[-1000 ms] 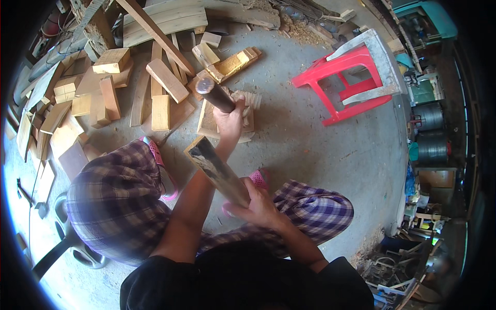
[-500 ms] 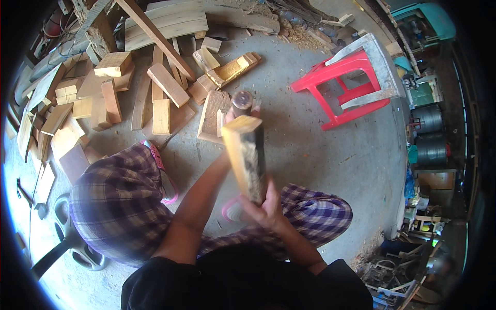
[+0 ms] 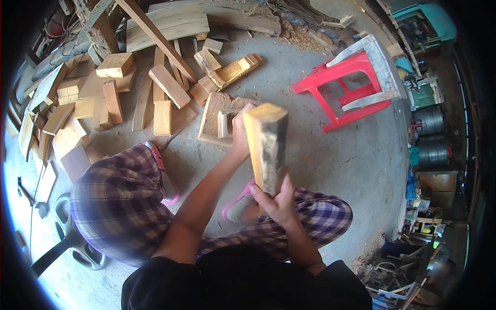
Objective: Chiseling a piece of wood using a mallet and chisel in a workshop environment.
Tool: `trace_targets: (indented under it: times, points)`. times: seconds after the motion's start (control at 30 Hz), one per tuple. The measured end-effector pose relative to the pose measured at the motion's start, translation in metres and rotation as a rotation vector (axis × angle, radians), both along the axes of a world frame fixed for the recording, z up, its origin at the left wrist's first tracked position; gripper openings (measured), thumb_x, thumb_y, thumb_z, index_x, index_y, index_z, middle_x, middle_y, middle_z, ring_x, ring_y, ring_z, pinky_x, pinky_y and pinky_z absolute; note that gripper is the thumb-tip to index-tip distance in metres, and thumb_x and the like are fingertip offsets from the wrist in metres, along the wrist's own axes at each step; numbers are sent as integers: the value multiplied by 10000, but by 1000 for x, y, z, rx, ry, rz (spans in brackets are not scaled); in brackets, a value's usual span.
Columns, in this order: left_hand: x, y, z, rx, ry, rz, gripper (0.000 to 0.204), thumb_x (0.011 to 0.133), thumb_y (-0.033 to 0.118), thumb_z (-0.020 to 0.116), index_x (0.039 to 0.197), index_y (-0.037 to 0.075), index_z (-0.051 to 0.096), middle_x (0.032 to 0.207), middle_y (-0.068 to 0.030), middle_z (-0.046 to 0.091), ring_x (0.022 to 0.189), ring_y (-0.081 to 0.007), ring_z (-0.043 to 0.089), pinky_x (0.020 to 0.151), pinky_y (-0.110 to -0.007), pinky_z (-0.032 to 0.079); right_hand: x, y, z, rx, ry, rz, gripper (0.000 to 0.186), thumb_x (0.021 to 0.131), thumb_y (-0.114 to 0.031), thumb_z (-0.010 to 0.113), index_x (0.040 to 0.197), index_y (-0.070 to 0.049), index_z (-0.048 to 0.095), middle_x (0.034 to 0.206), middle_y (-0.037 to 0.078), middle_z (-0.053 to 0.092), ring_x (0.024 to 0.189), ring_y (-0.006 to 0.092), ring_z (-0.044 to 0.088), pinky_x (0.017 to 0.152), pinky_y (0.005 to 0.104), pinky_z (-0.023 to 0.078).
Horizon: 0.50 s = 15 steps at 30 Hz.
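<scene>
My right hand [image 3: 279,200] is closed around the lower end of a thick wooden block [image 3: 267,147], yellowish on one side and dark, bark-like on the other. The block is raised, its end face tilted up toward me. My left hand [image 3: 241,134] reaches forward, closed, partly behind the block; the round-ended tool handle seen in it earlier is now hidden. Just past that hand, on the floor, lies a wide, rough-topped wooden piece [image 3: 212,114] with a small pale wood bit [image 3: 223,125] at its middle. Whether the tool touches this piece cannot be seen.
Many cut blocks and boards [image 3: 114,66] are heaped at the left and far left. A hollowed yellow block [image 3: 237,71] lies farther off. A red plastic stool [image 3: 343,88] rests on its side at the right. My pink-shod feet [image 3: 243,199] flank the work area.
The wooden block in my right hand has swung right and up, and is more upright. It now covers the round handle end that showed above my left hand. My left hand has shifted slightly.
</scene>
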State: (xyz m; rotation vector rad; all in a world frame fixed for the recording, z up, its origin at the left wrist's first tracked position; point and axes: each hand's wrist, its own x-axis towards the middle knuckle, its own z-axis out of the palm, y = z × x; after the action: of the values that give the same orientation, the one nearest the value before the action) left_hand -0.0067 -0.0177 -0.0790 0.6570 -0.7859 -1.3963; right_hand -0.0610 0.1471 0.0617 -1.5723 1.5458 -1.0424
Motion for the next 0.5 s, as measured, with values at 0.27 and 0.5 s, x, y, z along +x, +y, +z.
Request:
trace_targets:
  times: [0.27, 0.5]
  points:
    - [3, 7, 51, -30, -299, 132, 248, 727, 78, 782, 850, 13, 577, 730, -120, 629, 685, -164, 616, 676, -327, 500, -10, 16, 17, -147, -294, -108, 516, 797, -136, 742, 1186, 31, 446, 913, 97, 625, 773, 151, 614, 724, 315, 513]
    - [3, 4, 45, -45, -209, 118, 242, 736, 82, 779, 846, 13, 575, 723, -106, 625, 690, -131, 596, 666, -315, 491, -11, 10, 3, 51, -159, -137, 510, 820, -115, 735, 1214, 22, 441, 945, 83, 603, 832, 148, 595, 772, 314, 503]
